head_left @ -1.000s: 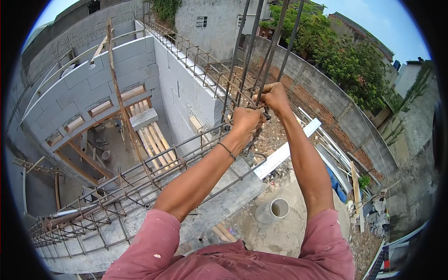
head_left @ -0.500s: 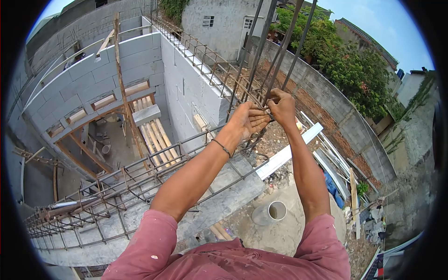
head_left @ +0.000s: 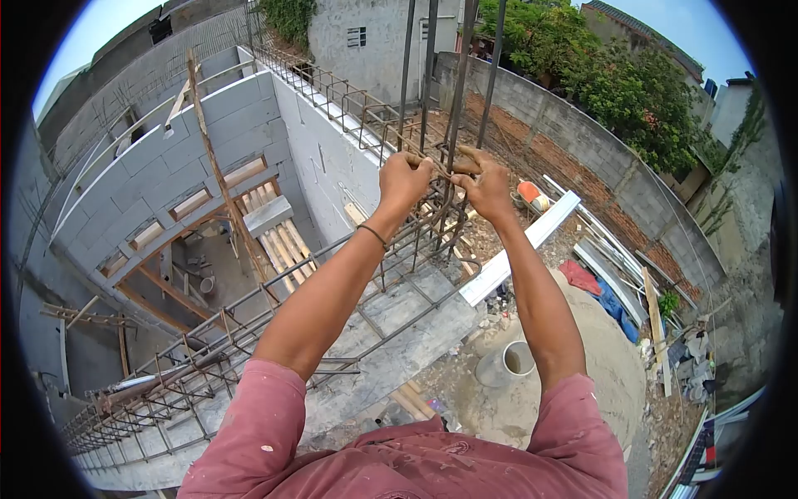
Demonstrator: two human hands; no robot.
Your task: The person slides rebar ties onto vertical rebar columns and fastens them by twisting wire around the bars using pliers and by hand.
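Upright steel rebars [head_left: 459, 91] rise from a rebar cage, and both my hands meet around their lower part. My left hand [head_left: 404, 181] is closed in a pinch at the left of the bars. On the other side my right hand [head_left: 485, 183] also pinches, thumb and index finger together and knuckles bent. Between the fingertips runs what looks like a thin wire [head_left: 441, 173], close against the bars; its ends are hidden by my fingers. Just below my hands, bent rebar ends and stirrups [head_left: 432, 218] stick out of the cage.
A horizontal rebar cage [head_left: 195, 366] lies over a grey slab [head_left: 416, 320] at lower left. Beyond it drops a room with a light block wall [head_left: 312, 141]. A white board [head_left: 524, 249], a pipe [head_left: 505, 363] and an orange-and-white object [head_left: 533, 196] lie to the right.
My left hand has gone from spread fingers to a pinch. Both hands have shifted slightly left in view, as the camera has turned. The orange-and-white object shows more fully.
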